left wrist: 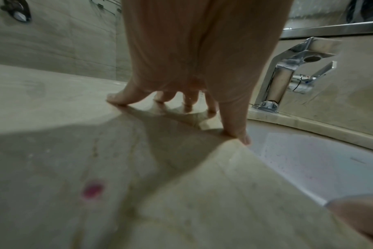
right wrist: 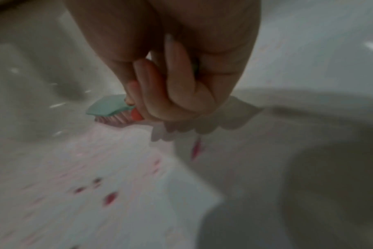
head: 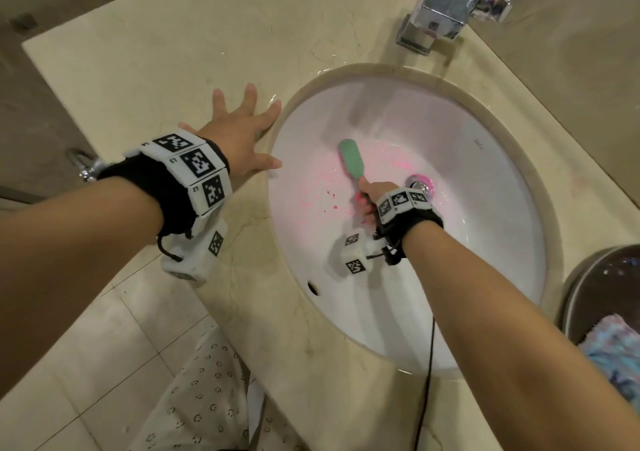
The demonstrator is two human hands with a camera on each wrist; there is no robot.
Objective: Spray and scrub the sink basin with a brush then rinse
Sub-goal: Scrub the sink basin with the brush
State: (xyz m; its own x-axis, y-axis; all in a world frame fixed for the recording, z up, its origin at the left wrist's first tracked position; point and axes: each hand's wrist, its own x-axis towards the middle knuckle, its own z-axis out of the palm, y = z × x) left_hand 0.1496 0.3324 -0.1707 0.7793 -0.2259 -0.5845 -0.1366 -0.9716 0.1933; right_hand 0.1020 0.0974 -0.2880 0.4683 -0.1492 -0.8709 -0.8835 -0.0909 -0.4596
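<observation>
A white oval sink basin (head: 485,228) is set in a beige marble counter (head: 173,55), with pink spray spots (head: 322,201) on its left slope. My right hand (head: 372,199) is down in the basin and grips the handle of a green-backed brush (head: 351,159). The brush (right wrist: 109,107) lies bristles-down on the porcelain, its head pointing away from the drain (head: 420,184). My left hand (head: 242,131) rests flat with spread fingers (left wrist: 121,97) on the counter by the basin's left rim, thumb at the edge.
A chrome faucet (head: 446,3) stands behind the basin. At the right edge sits a dark round bin (head: 602,294) with a blue cloth (head: 613,350) in it. A black cable (head: 427,381) hangs over the front rim. Tiled floor lies below left.
</observation>
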